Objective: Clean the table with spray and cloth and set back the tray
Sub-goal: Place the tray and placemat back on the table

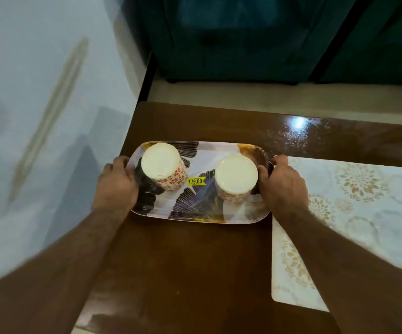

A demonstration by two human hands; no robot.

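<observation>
A long oval tray (202, 216) with a leaf print and a yellow price sticker lies over the left part of the dark wooden table (183, 273). Two flower-patterned cups stand upside down on it, one at the left (162, 165) and one at the right (236, 175). My left hand (116, 183) grips the tray's left end. At the right end my right hand (283, 182) grips the rim, its fingers curled round it. No spray bottle or cloth is in view.
A pale lace-patterned placemat (354, 213) covers the table's right side, touching the tray's right end. A white wall (38, 116) runs close along the left. Beyond the table's far edge stands dark teal furniture (243, 37) on a light floor.
</observation>
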